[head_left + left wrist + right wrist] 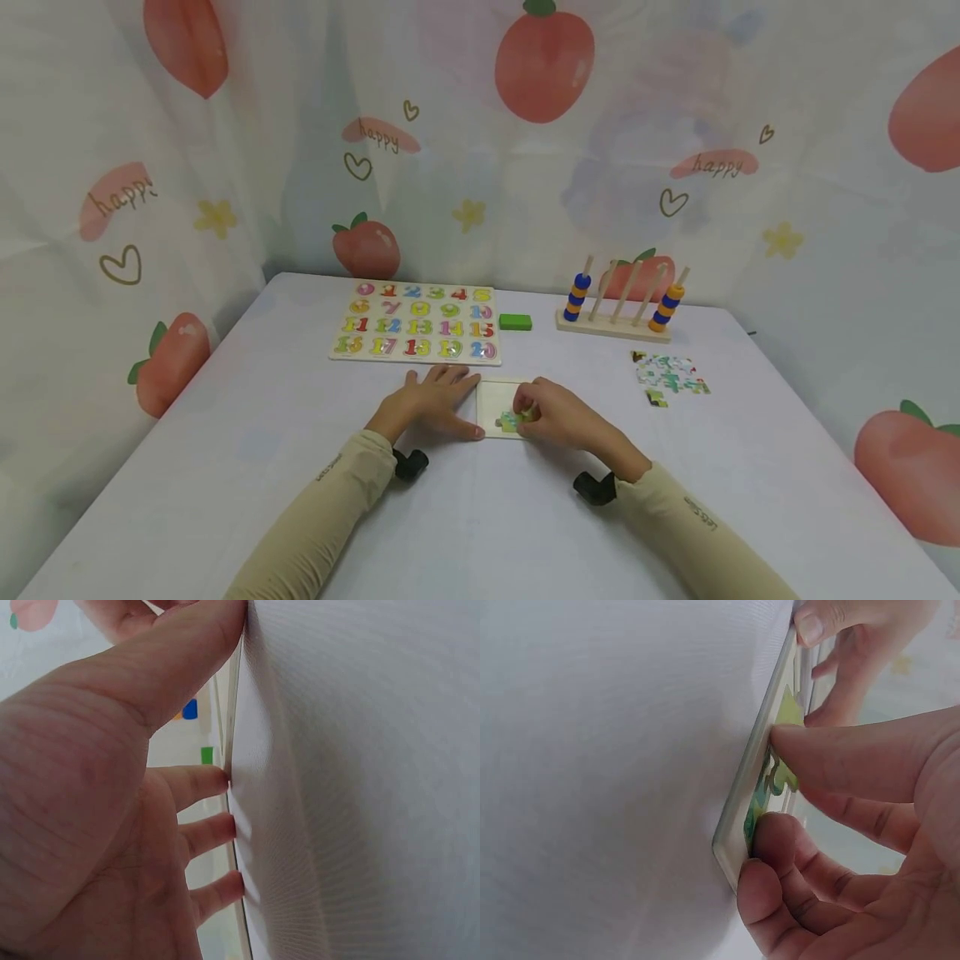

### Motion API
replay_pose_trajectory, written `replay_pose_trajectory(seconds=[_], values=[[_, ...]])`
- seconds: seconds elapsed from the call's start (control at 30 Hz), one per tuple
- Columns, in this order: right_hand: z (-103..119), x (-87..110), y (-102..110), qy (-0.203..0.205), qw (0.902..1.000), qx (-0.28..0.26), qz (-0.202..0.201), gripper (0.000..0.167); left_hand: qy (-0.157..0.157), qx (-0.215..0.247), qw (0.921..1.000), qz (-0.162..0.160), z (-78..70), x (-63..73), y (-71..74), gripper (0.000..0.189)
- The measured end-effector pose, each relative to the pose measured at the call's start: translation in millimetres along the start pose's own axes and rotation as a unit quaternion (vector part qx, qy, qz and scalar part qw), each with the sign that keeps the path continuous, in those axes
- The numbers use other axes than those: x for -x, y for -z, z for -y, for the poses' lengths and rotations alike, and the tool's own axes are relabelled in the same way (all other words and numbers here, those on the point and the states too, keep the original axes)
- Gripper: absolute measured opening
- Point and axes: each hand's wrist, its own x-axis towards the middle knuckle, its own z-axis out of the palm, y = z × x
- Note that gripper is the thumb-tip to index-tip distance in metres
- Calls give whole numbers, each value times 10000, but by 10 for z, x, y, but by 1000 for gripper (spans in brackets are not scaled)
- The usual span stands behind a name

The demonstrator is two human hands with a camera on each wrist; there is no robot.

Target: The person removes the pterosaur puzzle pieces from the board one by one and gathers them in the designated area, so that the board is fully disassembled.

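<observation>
A small white puzzle tray (493, 398) lies flat on the table between my hands. My left hand (435, 403) rests at its left side with spread fingers, thumb at the near left corner and a fingertip at the far left corner. Over the tray's right part is my right hand (561, 414), its fingers curled round a green puzzle piece (754, 815) at the near right corner. In the right wrist view, the right thumb touches the tray beside a yellow-green puzzle piece (789, 712). The right fingers partly hide the pieces.
A number board (405, 323) lies behind the left hand, with a green block (515, 322) next to it. A wooden bead rack (611, 327) stands at the back right. Several loose puzzle pieces (667, 375) lie on the table (480, 533) in front of it.
</observation>
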Motion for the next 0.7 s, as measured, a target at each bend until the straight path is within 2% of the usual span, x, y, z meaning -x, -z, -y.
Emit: replay_pose_trajectory(seconds=[0.37,0.7], values=[[-43,52,9,-22,9971,-700,-297,9,-72,-14,10000,-46,24,-7,-19,98],[-83,77,-26,-60,9955,-842,-429,9,-131,-46,9998,-108,20,2,-15,99]])
